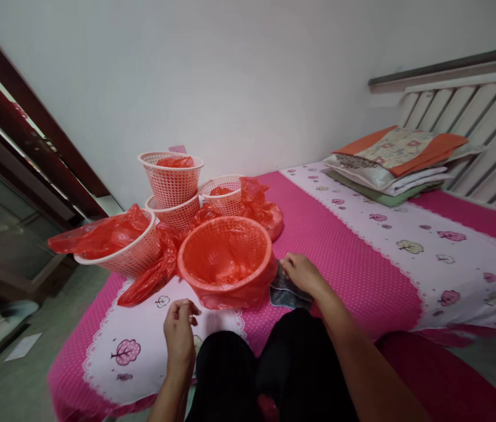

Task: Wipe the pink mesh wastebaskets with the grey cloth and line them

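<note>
My right hand point(301, 273) is closed on the edge of a dark grey cloth point(286, 292), which lies on the bed just right of a basket. In front of my knees stands this round plastic basket point(229, 288), lined with a red plastic bag point(225, 249) that is folded over its rim and covers its outside. My left hand point(180, 331) hovers at the basket's front left, apart from it. Its fingers are loosely curled, with nothing visible in them.
Behind stand more pink mesh baskets: a stacked pair point(171, 181), one point(225, 199) at the back and a tilted one point(136, 261) at left, with red bags. Folded bedding point(399, 158) lies at right on the pink bedspread point(318, 223). The wall point(252, 88) is behind.
</note>
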